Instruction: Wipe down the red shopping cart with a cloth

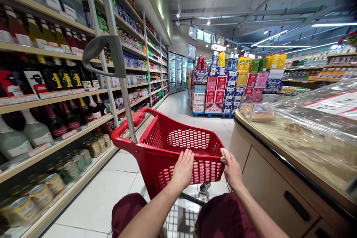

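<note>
A red plastic shopping basket cart (178,119) with perforated walls stands right in front of my knees. Its grey metal pole rises on the left and carries a grey plastic handle (107,57). My left hand (183,167) lies with fingers stretched out against the near side wall, fingertips at the rim. At the rim's right corner, my right hand (232,167) is closed round a small crumpled white cloth (224,153); whether it is cloth or tissue is hard to tell. No goods show in the visible part of the basket.
Shelves of bottles and cans (71,115) line the left side. On the right stands a wooden counter (267,178) with a clear cover over packaged food. Stacked drink cartons (214,96) stand ahead, with glass-door fridges (177,70) behind. White floor tiles (111,186) run between.
</note>
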